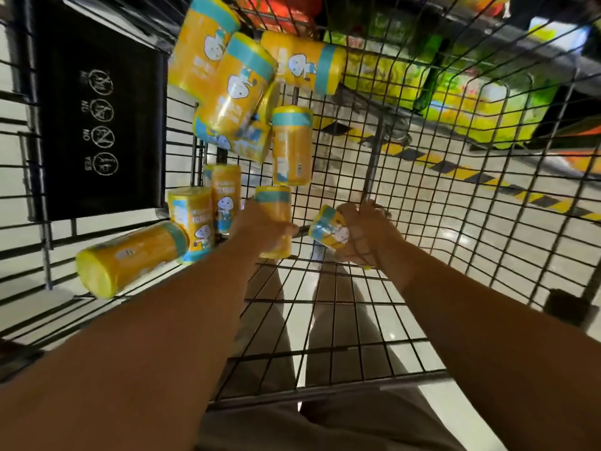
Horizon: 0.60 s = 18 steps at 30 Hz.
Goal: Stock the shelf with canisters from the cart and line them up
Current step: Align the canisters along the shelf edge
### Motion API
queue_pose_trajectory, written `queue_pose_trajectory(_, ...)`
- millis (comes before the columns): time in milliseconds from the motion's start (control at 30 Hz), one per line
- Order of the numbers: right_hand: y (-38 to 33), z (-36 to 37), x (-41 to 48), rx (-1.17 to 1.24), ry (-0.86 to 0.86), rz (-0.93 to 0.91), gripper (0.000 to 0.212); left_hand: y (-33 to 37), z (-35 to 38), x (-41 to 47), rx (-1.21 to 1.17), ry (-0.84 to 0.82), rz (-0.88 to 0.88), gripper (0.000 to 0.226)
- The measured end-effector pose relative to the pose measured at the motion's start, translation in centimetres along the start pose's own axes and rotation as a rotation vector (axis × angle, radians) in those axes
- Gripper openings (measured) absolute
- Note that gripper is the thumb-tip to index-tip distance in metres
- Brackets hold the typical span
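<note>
In the wire cart [455, 203], the left hand [258, 226] wraps round a yellow canister [273, 198] standing near centre. The right hand [367, 236], at 3 o'clock of it, curls round a second canister [327, 230], tilted and seemingly lifted. Loose canisters [227, 89] lie heaped toward 11 o'clock, and a fallen canister [130, 255] lies at 9 o'clock

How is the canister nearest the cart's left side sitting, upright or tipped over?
Tipped over. The canister lies on its side in the cart, its yellow end toward the camera.
</note>
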State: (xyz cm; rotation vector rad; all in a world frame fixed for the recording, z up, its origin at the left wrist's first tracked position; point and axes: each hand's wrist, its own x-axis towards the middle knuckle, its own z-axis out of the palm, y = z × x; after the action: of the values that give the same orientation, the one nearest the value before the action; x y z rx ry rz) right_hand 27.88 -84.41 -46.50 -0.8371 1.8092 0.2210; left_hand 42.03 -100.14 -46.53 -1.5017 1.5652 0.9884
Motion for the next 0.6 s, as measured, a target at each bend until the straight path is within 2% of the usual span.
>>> queue_pose_trajectory(100, -0.2, -1.8, -0.7, 0.240, -0.027, 0.071, 0.099, 0.4, -1.6, -1.0, -0.060, -0.044, -0.004, 0.070)
queue_pose_trajectory(233, 0.4, -4.8, -3.6, 0.511, 0.022, 0.021, 0.076, 0.7, -3.5, -3.9, -0.147, -0.075, 0.019, 0.079)
queue_pose_trajectory(333, 0.1, -7.6, -7.6, 0.637, 0.080, 0.033, 0.076, -0.1, -4.5, -6.3, -0.249, -0.061, 0.097, 0.098)
queue_pose_trajectory(367, -0.1, -8.3, -8.9, 0.668, 0.102, 0.034, 0.072, 0.6, -5.4, -8.6, -0.293, -0.057, 0.130, 0.095)
queue_pose_trajectory(467, -0.6, -10.3, -13.4, 0.739, 0.194, 0.008, 0.065, 1.5, -7.8, -13.9, -0.380, -0.051, 0.215, 0.061)
queue_pose_trajectory(567, -1.9, -12.1, -19.0, 0.850, 0.320, -0.019, 0.059, 1.8, -10.6, -18.3, -0.371, -0.015, 0.351, 0.070)
queue_pose_trajectory(600, -2.2, -12.2, -19.7, 0.876, 0.342, -0.027, 0.059, 1.7, -10.7, -18.3, -0.406, -0.013, 0.369, 0.066)
